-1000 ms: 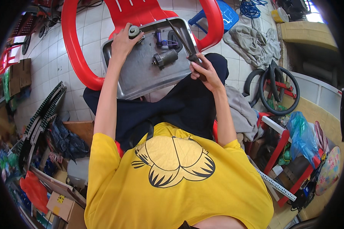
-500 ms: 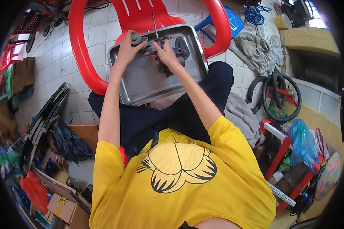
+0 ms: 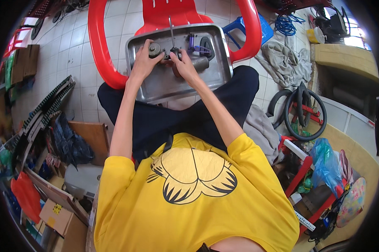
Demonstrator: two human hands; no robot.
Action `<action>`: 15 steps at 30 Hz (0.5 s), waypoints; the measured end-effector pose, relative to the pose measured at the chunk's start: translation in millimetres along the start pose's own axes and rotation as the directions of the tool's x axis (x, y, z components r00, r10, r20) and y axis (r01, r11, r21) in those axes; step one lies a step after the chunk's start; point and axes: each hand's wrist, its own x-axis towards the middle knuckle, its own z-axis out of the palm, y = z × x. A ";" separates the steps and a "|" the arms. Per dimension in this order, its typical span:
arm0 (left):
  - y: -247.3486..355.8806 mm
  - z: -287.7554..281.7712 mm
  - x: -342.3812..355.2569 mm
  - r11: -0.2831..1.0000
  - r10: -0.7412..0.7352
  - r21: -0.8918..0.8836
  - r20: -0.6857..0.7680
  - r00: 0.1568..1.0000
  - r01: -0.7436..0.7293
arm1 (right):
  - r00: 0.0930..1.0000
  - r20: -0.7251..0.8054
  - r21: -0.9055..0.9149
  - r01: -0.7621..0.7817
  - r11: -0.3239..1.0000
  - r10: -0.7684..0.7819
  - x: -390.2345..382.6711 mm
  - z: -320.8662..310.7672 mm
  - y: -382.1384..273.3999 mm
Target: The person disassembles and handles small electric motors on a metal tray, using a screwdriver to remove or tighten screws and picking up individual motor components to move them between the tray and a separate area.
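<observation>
My left hand is closed around a greasy metal part with a round cap, above the left half of a metal tray. Close beside it, my right hand grips a screwdriver by its dark handle, the thin shaft pointing away from me. The fingers of both hands nearly meet at the part. Under and beside my right hand lies a dull grey cylinder. Further right in the tray are a purple piece and a dark oval ring-shaped piece. My right fingertips are partly hidden.
The tray rests on a red plastic chair in front of my legs. A blue stool, blue cable coil and grey cloth lie beyond at right. Black tubes lie nearer. Boxes and bags crowd the left.
The view has shifted slightly, with tray and chair lower and further right. My right hand has drawn in toward the left one, and the cylinder and purple piece now show more fully.
</observation>
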 end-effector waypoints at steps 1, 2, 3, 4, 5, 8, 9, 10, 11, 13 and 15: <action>0.7 -0.6 -9.2 1.000 0.012 -0.007 -0.003 1.000 -0.013 | 1.000 0.022 0.029 0.004 1.000 -0.005 -8.4 0.4 3.8; -1.3 -2.1 -21.2 1.000 0.019 -0.012 -0.007 1.000 -0.019 | 0.998 0.039 -0.039 -0.042 0.998 0.043 -18.2 0.8 3.6; -3.2 -3.7 -27.7 0.999 0.030 -0.013 -0.016 0.999 -0.030 | 0.995 0.057 -0.105 -0.078 0.991 0.084 -21.0 -1.7 -1.4; -4.5 -3.8 -32.4 1.000 0.028 -0.001 -0.022 0.999 -0.028 | 0.990 0.072 -0.172 -0.111 0.979 0.125 -23.7 -2.9 -5.9; -1.7 -1.7 -33.5 0.999 0.034 0.005 -0.027 0.999 -0.034 | 0.998 0.053 -0.267 -0.015 0.963 0.030 -19.1 -7.0 -8.0; -6.1 -2.6 -32.6 1.000 0.018 0.010 -0.015 1.000 -0.018 | 0.972 0.041 -0.474 0.224 0.852 -0.232 -5.0 -4.9 -33.7; -7.1 -2.0 -29.8 1.000 0.016 0.007 -0.001 1.000 -0.016 | 0.969 0.046 -0.378 0.242 0.894 -0.243 4.6 -4.3 -46.8; -8.2 -1.5 -30.5 1.000 0.008 0.015 -0.006 1.000 -0.007 | 0.962 0.018 -0.448 0.251 0.858 -0.271 10.7 -4.4 -59.0; -13.2 -0.4 -28.0 1.000 0.005 0.024 -0.019 1.000 -0.005 | 0.951 -0.003 -0.515 0.265 0.815 -0.311 19.2 -4.0 -75.3; -14.5 5.3 -22.5 1.000 0.020 0.022 -0.030 0.999 -0.020 | 0.918 0.037 -0.629 0.328 0.705 -0.394 35.6 -19.6 -93.0; -16.5 7.3 -25.8 0.999 0.038 0.015 -0.036 0.999 -0.037 | 0.955 0.103 -0.696 0.270 0.665 -0.279 33.3 -32.2 -114.6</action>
